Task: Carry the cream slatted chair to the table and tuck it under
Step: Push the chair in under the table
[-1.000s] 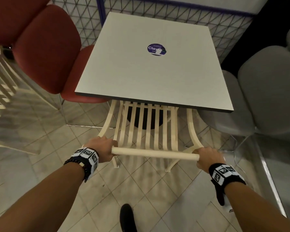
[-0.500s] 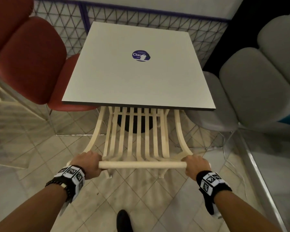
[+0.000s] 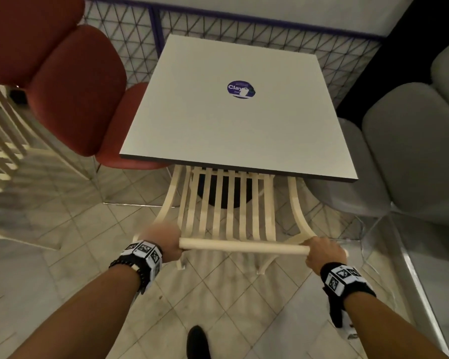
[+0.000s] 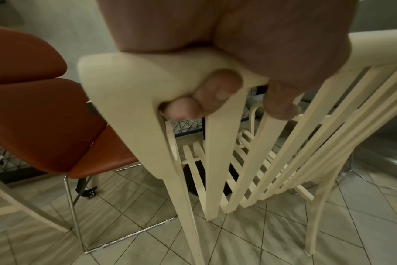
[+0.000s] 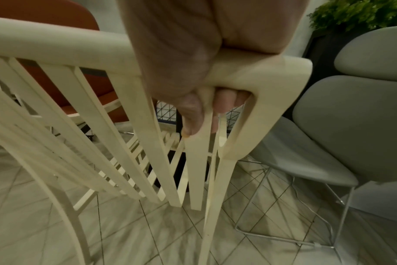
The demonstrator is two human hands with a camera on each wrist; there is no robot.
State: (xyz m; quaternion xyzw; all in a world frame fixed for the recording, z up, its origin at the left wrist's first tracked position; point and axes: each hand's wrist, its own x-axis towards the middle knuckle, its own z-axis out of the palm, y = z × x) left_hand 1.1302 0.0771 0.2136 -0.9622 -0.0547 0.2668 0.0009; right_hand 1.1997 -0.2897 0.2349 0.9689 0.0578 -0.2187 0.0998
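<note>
Both the left hand (image 3: 163, 240) and right hand (image 3: 322, 251) grip the top rail of the cream slatted chair (image 3: 228, 206), low in the frame, its seat partly under the surface (image 3: 233, 125), so probably only a final push remains.

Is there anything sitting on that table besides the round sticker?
No, the head view shows the table top bare except for the round blue sticker near its middle.
</note>
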